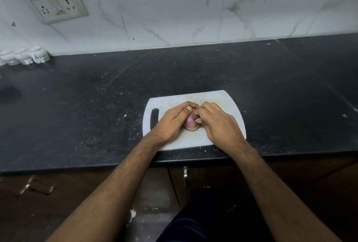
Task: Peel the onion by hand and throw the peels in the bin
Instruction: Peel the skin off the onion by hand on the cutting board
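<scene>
Purple onion (pixel 190 123) between both gripping hands (pixel 195 121)

Your table (pixel 271 86) in the middle of the frame looks like dark speckled stone, matt and slightly dusty with pale crumbs. On it, the cutting board (pixel 213 98) appears to be white plastic, scuffed and faintly stained. Between your hands, the onion (pixel 190 123) shows a smooth, glossy purple skin. Across the top, the wall (pixel 174 9) is glossy white marble-look tile with grey veins, and the cabinet handle (pixel 185 174) at lower centre looks like shiny metal.
</scene>
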A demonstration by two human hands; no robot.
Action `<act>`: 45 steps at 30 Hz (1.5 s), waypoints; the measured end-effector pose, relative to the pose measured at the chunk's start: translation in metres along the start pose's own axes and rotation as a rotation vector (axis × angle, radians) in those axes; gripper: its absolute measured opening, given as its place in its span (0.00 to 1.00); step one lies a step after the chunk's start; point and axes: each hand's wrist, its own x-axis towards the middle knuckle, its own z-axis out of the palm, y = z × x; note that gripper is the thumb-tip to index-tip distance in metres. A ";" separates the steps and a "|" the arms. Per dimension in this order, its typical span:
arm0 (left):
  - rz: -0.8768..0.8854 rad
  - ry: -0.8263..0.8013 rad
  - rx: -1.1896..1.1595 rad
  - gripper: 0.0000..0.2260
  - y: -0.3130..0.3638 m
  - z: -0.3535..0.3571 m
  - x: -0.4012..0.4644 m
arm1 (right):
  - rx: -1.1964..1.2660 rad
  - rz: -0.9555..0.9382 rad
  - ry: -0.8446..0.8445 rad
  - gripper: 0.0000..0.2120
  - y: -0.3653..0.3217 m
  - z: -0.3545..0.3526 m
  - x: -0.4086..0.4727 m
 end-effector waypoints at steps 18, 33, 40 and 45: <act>-0.004 -0.005 0.043 0.15 0.003 0.001 -0.002 | 0.326 0.087 0.007 0.05 0.004 -0.004 -0.002; -0.018 0.001 0.065 0.17 0.003 0.002 -0.003 | 0.477 0.078 0.119 0.04 0.006 -0.005 -0.004; -0.005 -0.006 0.084 0.16 0.002 0.004 -0.002 | 0.383 0.081 0.031 0.04 0.003 -0.006 -0.003; -0.016 -0.014 0.063 0.17 0.002 0.005 -0.001 | 0.446 0.117 -0.025 0.05 0.005 -0.006 0.000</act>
